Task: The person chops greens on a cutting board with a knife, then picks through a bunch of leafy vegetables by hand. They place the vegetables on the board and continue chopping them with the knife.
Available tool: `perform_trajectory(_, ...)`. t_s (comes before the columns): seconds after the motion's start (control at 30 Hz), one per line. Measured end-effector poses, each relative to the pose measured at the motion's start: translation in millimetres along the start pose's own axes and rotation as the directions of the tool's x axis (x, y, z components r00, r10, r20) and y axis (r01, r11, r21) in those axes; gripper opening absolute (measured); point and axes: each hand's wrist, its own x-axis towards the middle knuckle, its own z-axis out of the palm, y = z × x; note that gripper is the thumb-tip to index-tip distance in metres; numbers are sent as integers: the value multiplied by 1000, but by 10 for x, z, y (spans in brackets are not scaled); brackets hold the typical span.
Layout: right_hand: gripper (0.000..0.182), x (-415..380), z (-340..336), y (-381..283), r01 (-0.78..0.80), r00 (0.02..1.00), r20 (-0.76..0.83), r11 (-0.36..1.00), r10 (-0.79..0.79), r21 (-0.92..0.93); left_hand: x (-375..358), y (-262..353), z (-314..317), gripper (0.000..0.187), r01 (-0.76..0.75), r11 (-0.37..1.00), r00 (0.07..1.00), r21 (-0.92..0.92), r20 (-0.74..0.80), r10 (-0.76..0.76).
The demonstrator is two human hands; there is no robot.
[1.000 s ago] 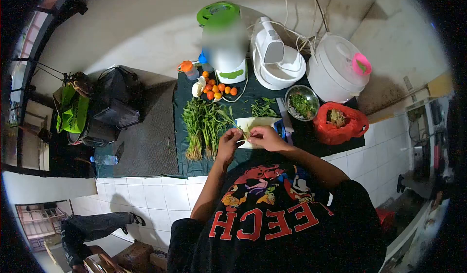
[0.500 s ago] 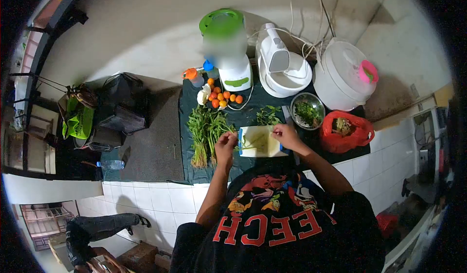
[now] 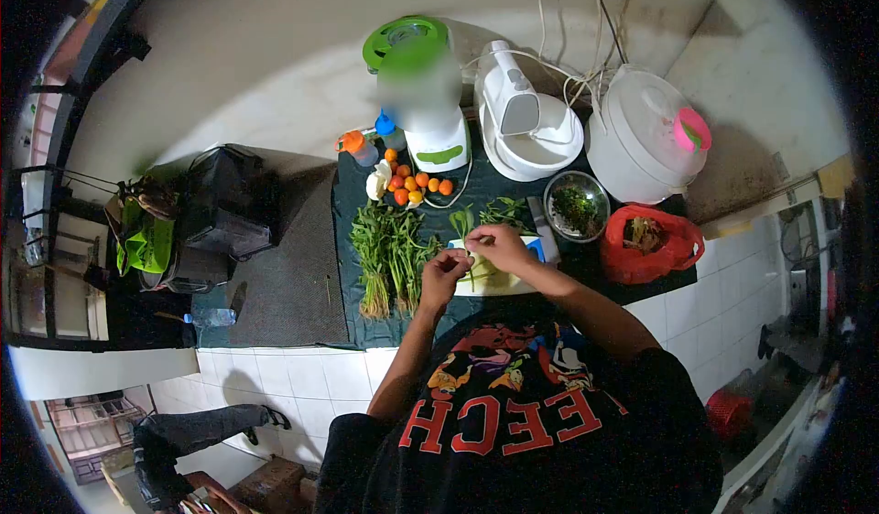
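Both hands meet over the left part of a white cutting board [image 3: 513, 285] with blue ends. My left hand [image 3: 446, 274] is closed, fingertips pinched on a green leafy stem [image 3: 462, 222]. My right hand [image 3: 499, 247] touches the same stem from the right, its fingers closed too. The stem's leaves stick up beyond the fingers. Left of the board lie bunches of leafy greens [image 3: 385, 258] with roots toward me. More loose greens [image 3: 502, 213] lie behind the board, partly hidden.
Behind are tomatoes [image 3: 422, 180], a green-and-white blender [image 3: 439, 139], a white stand mixer [image 3: 513, 102] and a white tub [image 3: 641, 139]. On the right are a metal bowl [image 3: 577, 206] and a red bag [image 3: 632, 262]. Another person's legs [image 3: 201, 427] show lower left.
My hands have come together; the right one moved left from the board's right side to the left one. A leafy stem now stands up between them.
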Motion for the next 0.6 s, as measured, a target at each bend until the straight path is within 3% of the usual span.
perform_trajectory(0.23, 21, -60, 14, 5, -48, 999, 23, 997, 49, -59, 10, 10, -86, 16, 17, 999, 999, -50, 49, -14)
perform_trajectory(0.3, 21, -85, 35, -16, -29, 999, 23, 996, 31, -80, 7, 9, -82, 17, 12, 1000, 999, 22, 40, -13)
perform_trajectory(0.4, 22, -133, 51, -15, 7, 1000, -3, 995, -7, -100, -10, -40, -47, 17, -21, 999, 999, -48, 27, 22)
perform_trajectory(0.6, 17, -266, 55, -1, 179, 983, 3, 962, -182, -205, -32, -86, -48, 17, 1, 1000, 998, -21, 68, 1)
